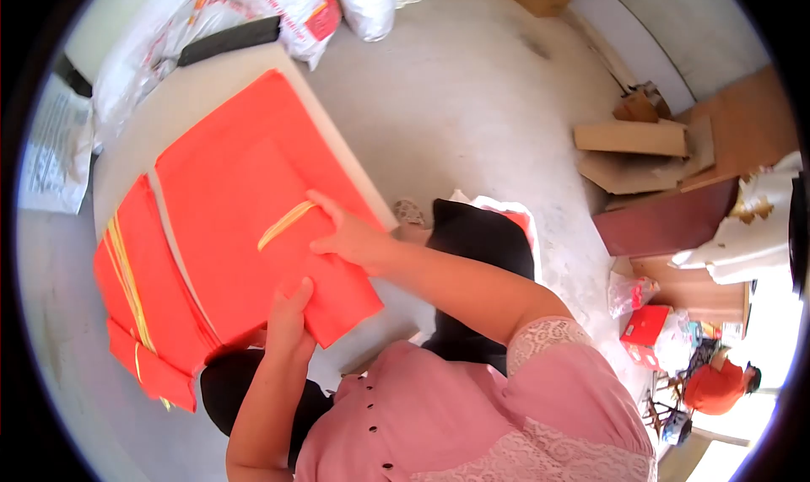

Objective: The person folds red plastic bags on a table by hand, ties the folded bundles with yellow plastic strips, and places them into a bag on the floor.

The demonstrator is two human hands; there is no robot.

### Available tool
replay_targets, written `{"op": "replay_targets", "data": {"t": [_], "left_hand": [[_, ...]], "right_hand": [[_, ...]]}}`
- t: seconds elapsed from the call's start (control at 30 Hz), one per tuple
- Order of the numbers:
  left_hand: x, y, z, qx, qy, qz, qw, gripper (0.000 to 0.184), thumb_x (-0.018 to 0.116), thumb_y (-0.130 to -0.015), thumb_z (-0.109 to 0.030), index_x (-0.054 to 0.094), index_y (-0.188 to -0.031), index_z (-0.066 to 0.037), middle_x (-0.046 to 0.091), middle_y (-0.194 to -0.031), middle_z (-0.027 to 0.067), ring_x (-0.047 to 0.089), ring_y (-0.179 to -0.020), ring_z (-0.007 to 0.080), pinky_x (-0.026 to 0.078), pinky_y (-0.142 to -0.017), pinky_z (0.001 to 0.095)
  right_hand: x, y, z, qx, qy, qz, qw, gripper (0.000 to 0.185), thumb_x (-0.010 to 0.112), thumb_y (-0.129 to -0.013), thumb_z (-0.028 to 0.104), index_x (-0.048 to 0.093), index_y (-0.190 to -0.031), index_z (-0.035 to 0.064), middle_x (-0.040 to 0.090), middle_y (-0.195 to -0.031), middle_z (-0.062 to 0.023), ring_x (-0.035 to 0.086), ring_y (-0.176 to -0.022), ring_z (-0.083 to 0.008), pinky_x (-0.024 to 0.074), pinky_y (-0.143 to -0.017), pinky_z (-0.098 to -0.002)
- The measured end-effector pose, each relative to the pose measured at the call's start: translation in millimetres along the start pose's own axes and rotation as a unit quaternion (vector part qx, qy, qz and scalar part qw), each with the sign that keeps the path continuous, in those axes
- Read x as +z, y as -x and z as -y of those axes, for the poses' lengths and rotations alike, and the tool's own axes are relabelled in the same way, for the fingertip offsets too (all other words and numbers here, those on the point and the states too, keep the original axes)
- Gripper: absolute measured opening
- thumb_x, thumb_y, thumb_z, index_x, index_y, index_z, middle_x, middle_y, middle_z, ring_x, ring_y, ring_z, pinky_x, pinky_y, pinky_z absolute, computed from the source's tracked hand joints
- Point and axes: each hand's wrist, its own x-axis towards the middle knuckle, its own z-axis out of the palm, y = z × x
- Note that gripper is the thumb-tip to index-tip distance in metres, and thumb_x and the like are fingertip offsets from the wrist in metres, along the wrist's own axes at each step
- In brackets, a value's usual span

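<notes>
Our right grip [354, 239] lies over the side of the folded red piece [342, 301], thumb and forefinger apart; we cannot tell whether the other fingers clamp it from beneath. Our left grip [288, 323] has its thumb at the opposite edge, and we cannot tell how firmly it closes. The piece sits across the near edge of the table [202, 86], its lower end reaching past that edge towards our lap, with yellow strands [287, 226] lying across it. We judge it light and soft, thin enough to crease or slide, yet not fragile. Both long sides, close to the strands, seem the best places to take hold, with the overhanging end supported so it does not sag. Beneath it, a wide red sheet [228, 145] covers much of the table; at the table's left side lies a red bundle [139, 246], and at its far end a black bar [229, 42]
</notes>
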Motion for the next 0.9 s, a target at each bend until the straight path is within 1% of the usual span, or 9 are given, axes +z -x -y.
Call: {"op": "replay_targets", "data": {"t": [0.13, 0.3, 0.33, 0.43, 0.53, 0.67, 0.73, 0.8, 0.9], "left_hand": [[46.2, 34.8, 8.5, 0.02, -0.027, -0.017, 0.999, 0.054, 0.061, -0.104, -0.01, 0.04, -0.153, -0.003, 0.054, -0.149, 0.0131, 0.057, -0.133, 0.027, 0.049, -0.113, 0.0447], [115.5, 86.3, 9.9, 0.015, -0.007, 0.126, 0.992, 0.052, 0.059, -0.105, -0.005, 0.035, -0.151, -0.006, 0.058, -0.141, 0.012, 0.062, -0.126, 0.0254, 0.054, -0.105, 0.0415], [107.1, 87.7, 23.5, 0.011, -0.065, 0.14, 0.988, 0.06, 0.06, -0.105, -0.009, 0.032, -0.158, -0.008, 0.058, -0.145, 0.0148, 0.061, -0.131, 0.0274, 0.054, -0.107, 0.0441], [139.8, 113.6, 30.1, -0.077, -0.13, 0.292, 0.944, 0.064, 0.064, -0.104, -0.016, 0.032, -0.16, -0.011, 0.062, -0.142, 0.0174, 0.064, -0.129, 0.028, 0.055, -0.103, 0.0421], [144.1, 111.6, 56.8, -0.19, -0.198, 0.363, 0.89, 0.068, 0.067, -0.104, -0.024, 0.032, -0.161, -0.012, 0.063, -0.142, 0.0193, 0.065, -0.126, 0.0295, 0.055, -0.102, 0.0403], [128.0, 86.8, 104.1, -0.263, -0.245, 0.352, 0.864, 0.065, 0.061, -0.107, -0.029, 0.03, -0.163, -0.013, 0.064, -0.14, 0.02, 0.069, -0.121, 0.0304, 0.056, -0.099, 0.0395], [120.9, 77.4, 110.6, -0.28, -0.233, 0.34, 0.867, 0.065, 0.056, -0.109, -0.025, 0.025, -0.166, -0.015, 0.065, -0.139, 0.0206, 0.071, -0.118, 0.0309, 0.057, -0.097, 0.0393], [115.1, 70.8, 112.9, -0.28, -0.22, 0.345, 0.869, 0.066, 0.048, -0.112, -0.02, 0.014, -0.17, -0.019, 0.065, -0.138, 0.022, 0.073, -0.114, 0.0323, 0.059, -0.093, 0.0382], [114.2, 71.2, 111.2, -0.275, -0.223, 0.348, 0.868, 0.067, 0.046, -0.113, -0.021, 0.011, -0.17, -0.02, 0.065, -0.139, 0.0227, 0.073, -0.116, 0.0332, 0.06, -0.093, 0.0382]], "right_hand": [[-14.6, 34.4, 0.0, -0.032, 0.031, -0.038, 0.998, 0.095, 0.072, -0.088, -0.001, 0.025, -0.168, 0.0138, 0.046, -0.156, -0.0171, 0.047, -0.141, -0.027, 0.0462, -0.112, -0.0396], [-67.5, 83.3, 19.5, -0.129, -0.059, -0.02, 0.99, 0.091, 0.073, -0.088, 0.0, 0.027, -0.166, 0.0097, 0.05, -0.152, -0.0168, 0.056, -0.133, -0.0292, 0.0508, -0.109, -0.0423], [-81.7, 98.9, 30.7, -0.141, -0.087, -0.022, 0.986, 0.091, 0.075, -0.089, 0.002, 0.028, -0.166, 0.0094, 0.051, -0.152, -0.016, 0.058, -0.132, -0.0281, 0.0508, -0.109, -0.0416], [-138.4, 142.0, 53.2, -0.195, -0.114, -0.027, 0.974, 0.087, 0.076, -0.091, 0.006, 0.03, -0.164, 0.0107, 0.054, -0.15, -0.0142, 0.064, -0.125, -0.0273, 0.0533, -0.106, -0.0415], [-187.5, 198.9, 44.1, -0.261, -0.117, -0.091, 0.954, 0.088, 0.074, -0.092, 0.004, 0.028, -0.166, 0.011, 0.051, -0.153, -0.0137, 0.065, -0.125, -0.0281, 0.0544, -0.104, -0.0414], [-255.4, 256.8, -35.3, -0.302, -0.085, -0.156, 0.937, 0.095, 0.074, -0.087, -0.003, 0.024, -0.167, 0.0094, 0.04, -0.163, -0.0116, 0.049, -0.144, -0.0282, 0.0431, -0.118, -0.0413], [-261.2, 282.1, -76.0, -0.216, -0.064, -0.234, 0.946, 0.096, 0.072, -0.083, -0.008, 0.027, -0.167, 0.0085, 0.041, -0.163, -0.011, 0.041, -0.15, -0.0275, 0.0362, -0.123, -0.041], [-319.6, 283.9, -181.0, -0.143, -0.106, -0.26, 0.949, 0.092, 0.069, -0.084, -0.01, 0.031, -0.165, 0.0094, 0.042, -0.162, -0.0114, 0.045, -0.148, -0.0276, 0.0386, -0.122, -0.0407], [-325.0, 298.7, -232.4, -0.021, -0.033, -0.324, 0.945, 0.088, 0.066, -0.086, -0.011, 0.035, -0.164, 0.012, 0.044, -0.159, -0.0116, 0.047, -0.145, -0.0271, 0.0417, -0.12, -0.0404]]}}
